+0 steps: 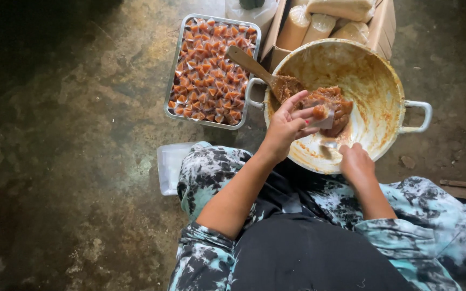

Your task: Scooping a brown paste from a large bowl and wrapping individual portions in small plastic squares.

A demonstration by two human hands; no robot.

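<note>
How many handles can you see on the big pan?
2: one handle on the pan's left side beside the tray, one handle on its right side.

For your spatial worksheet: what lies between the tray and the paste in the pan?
In the head view, a wooden spoon bridges tray and paste, resting on the pan rim.

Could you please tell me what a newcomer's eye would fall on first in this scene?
Probably the big smeared metal pot at centre right, holding a lump of brown paste and a wooden spatula. Over it, the left hand holds a small clear wrapper with paste, while the right hand rests at the near rim. Left of the pot, a metal tray is packed with small orange-brown wrapped pieces.
</note>
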